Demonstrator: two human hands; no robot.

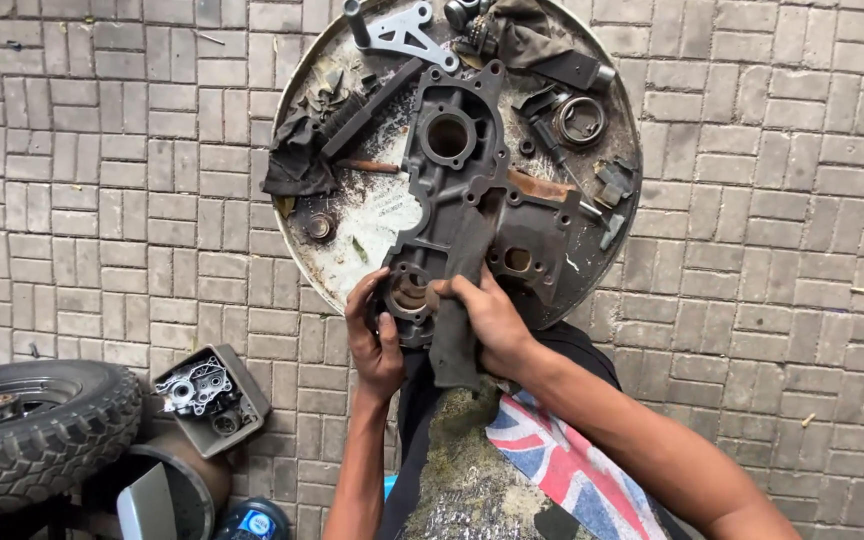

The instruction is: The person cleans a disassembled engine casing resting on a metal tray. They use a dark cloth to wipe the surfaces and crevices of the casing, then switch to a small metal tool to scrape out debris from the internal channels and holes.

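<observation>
**Two hands on a big metal engine case**

Two bare hands hold one big engine case [472,195] in the middle of the frame. The case is dark grey cast metal, rough and greasy, with round holes and bumpy ribs. Its far end lies on a round metal tray [352,250], and its near end sticks out over the tray's lower edge.

The left hand [374,335] curls around the near end of the case, beside a round hole with a brown ring inside. Its fingers are bent and wrapped on the rim. The right hand [487,320] is closed on a dark grey rag [457,335] and presses it against the case. The rag is soft and limp, and hangs down below the hand.

The tray is flat and scratched, with white flaky patches and rust. On it lie a shiny silver bracket [402,35] at the top, a crumpled black cloth [297,160] on the left, and a round spring ring [580,120] on the right.

The floor [102,170] is made of small grey bricks. In the lower left of the frame sits a black knobbly tyre [47,425], and just beside it a small square grey metal part [207,395] with shiny bits inside.
</observation>
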